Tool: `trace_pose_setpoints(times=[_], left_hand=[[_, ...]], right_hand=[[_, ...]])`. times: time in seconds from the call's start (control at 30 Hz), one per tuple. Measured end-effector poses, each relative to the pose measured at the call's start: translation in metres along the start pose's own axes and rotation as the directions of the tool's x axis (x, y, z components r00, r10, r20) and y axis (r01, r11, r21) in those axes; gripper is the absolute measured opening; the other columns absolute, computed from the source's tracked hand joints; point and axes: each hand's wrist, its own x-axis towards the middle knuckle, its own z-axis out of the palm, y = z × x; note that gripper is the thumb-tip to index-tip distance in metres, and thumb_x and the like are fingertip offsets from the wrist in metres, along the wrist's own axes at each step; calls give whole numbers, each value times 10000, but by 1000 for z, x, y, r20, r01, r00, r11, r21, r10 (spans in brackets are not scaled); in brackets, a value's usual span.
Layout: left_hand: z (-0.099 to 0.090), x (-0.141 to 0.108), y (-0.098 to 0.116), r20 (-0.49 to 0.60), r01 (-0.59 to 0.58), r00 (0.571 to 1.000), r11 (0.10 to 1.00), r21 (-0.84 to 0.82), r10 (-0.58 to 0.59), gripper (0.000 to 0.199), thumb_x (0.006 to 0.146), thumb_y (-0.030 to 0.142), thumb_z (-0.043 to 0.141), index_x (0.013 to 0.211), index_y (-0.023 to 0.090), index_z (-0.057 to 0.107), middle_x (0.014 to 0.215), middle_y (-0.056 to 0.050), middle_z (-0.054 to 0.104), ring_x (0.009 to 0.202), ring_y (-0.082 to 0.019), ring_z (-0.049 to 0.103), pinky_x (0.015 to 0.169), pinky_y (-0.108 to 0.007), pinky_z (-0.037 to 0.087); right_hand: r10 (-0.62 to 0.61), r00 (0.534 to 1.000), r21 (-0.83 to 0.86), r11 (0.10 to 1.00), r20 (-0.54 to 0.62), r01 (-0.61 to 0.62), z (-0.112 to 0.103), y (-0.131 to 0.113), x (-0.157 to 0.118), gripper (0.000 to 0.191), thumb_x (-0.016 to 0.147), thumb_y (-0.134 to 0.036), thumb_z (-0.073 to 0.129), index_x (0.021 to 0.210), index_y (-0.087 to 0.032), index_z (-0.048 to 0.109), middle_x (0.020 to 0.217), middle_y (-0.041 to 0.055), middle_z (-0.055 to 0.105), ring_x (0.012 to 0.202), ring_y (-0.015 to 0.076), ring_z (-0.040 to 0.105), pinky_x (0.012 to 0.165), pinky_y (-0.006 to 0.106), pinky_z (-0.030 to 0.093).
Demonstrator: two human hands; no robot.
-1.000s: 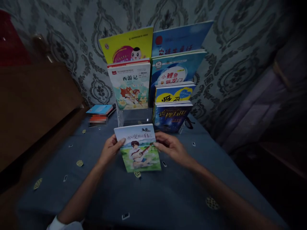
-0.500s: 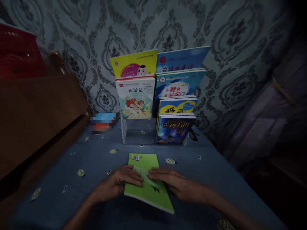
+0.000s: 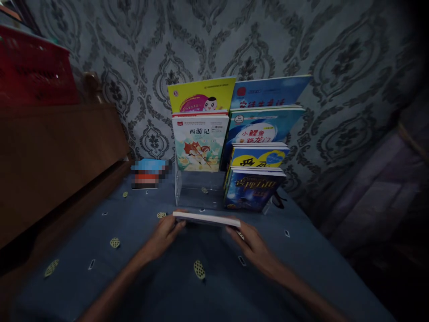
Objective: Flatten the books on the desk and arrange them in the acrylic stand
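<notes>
- L hand: fingers clamped on L end of book.
- R hand: fingers clamped on R end, same bk.
- Book btwn hands, nr front of clear rack; edge-on to cam, pale edge up, cover hidden.
- Rack L col: pale bk w/ yellow bk behind, higher.
- Rack R col, front to back: dark blue bk, yellow/blue bk, teal bk, blue bk.
- Pixelated stack on blue patterned surface, L of rack.

Both hands hold a book edge-on in front of a transparent rack of colourful books.
</notes>
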Motion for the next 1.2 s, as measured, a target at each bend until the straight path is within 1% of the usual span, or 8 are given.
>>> trace_pose_setpoints(times=[0.1,0.2,0.3,0.37,0.47,0.9,1.07,1.2], left_hand=[[-6,15,5,-28,-54,998,994,96,56,265,970,398,466,1048,211,637,987,-57,738,901,-228,666,817,-332,515],[-23,45,24,-123,-184,971,969,165,205,181,967,354,487,1024,209,579,923,-45,700,839,-209,642,784,-313,502],[-44,87,43,-246,-308,902,927,213,356,152,974,335,494,1000,196,550,912,-46,660,853,-199,624,799,-311,488],[-56,114,48,-242,-394,867,897,203,435,178,978,310,475,1087,182,535,985,-60,656,916,-201,625,844,-322,489],[-67,143,44,-226,-432,854,881,193,469,230,964,302,488,1149,170,518,1071,-80,655,996,-215,624,875,-334,490],[-65,162,7,-159,-314,923,924,217,351,253,943,275,473,1166,161,512,1073,-90,654,963,-219,621,845,-317,488],[-62,166,-1,-269,-142,922,890,433,278,146,961,281,468,1033,179,543,877,-68,654,824,-232,633,764,-319,474],[-62,169,-2,-330,-38,912,850,525,245,131,982,276,453,987,201,561,864,-65,675,817,-233,647,742,-310,452]], right_hand=[[-53,991,-35,998,-121,49,-4,-11,22,346,985,-469,452,1020,-224,693,886,72,734,834,266,695,769,398,583],[-156,965,-57,987,-210,148,-19,-28,57,272,984,-420,470,957,-219,652,764,43,677,691,227,634,676,354,540],[-263,915,-88,965,-304,248,-38,-48,100,184,966,-365,493,940,-221,604,790,38,645,715,224,607,684,358,509],[-299,891,-91,954,-342,285,-46,-56,128,167,963,-338,470,980,-219,587,797,32,616,747,225,595,712,368,503],[-318,889,-86,948,-329,308,-49,-57,157,193,947,-287,466,1088,-217,576,859,38,631,843,230,597,806,390,496],[-219,945,-240,957,-242,160,-32,-26,178,156,887,-242,432,1015,-217,517,890,84,663,833,269,627,752,416,487],[-192,953,-338,935,-233,106,-23,-10,188,108,896,-236,404,939,-218,502,884,119,651,848,293,622,797,448,511],[-236,929,-395,912,-287,109,-19,-3,188,201,903,-205,392,1045,-194,535,970,151,641,947,317,612,864,486,519]])
